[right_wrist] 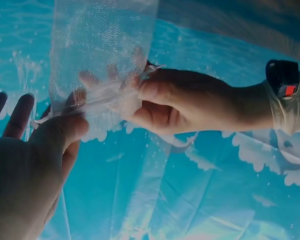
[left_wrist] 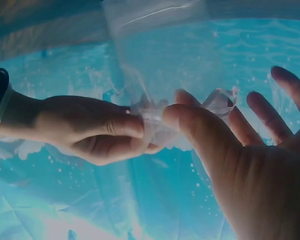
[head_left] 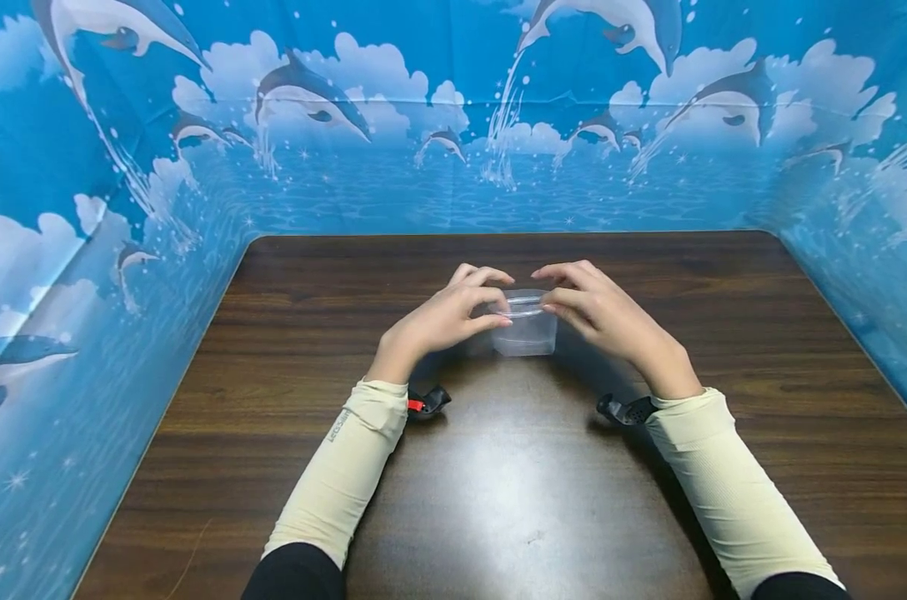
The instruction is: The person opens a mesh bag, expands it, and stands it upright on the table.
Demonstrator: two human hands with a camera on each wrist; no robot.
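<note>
Clear cup [head_left: 526, 332] sits pinched between left hand [head_left: 444, 318] and right hand [head_left: 602, 310].

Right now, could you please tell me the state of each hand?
Left hand: pinching the rim of the small clear plastic container.
Right hand: pinching the same container's rim from the other side.
</note>
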